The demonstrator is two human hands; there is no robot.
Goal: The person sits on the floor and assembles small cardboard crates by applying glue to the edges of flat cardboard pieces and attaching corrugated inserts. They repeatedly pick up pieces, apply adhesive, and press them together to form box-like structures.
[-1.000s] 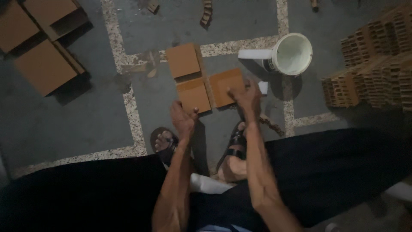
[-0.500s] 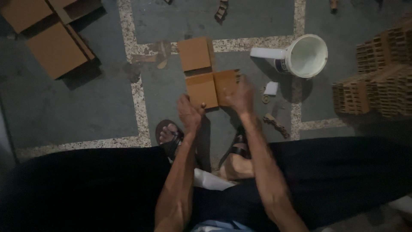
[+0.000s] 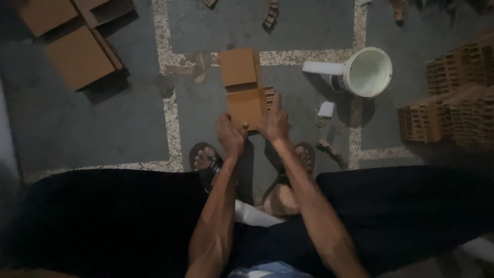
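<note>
Both hands grip a small cardboard box point(image 3: 246, 105) on the floor, just left of the white bucket point(image 3: 366, 72). Left hand point(image 3: 230, 135) fingers curl onto its near edge; right hand point(image 3: 274, 123) fingers clamp its side. Top flap point(image 3: 237, 67) open, so folding looks half done. Contents too dark to read; finished boxes point(image 3: 77, 56) lie far left.

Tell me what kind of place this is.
Probably a small packing workshop floor: folded cardboard boxes lie about, stacked brown perforated blocks sit right, a white bucket lies tipped, and both hands work a small cardboard box.
</note>
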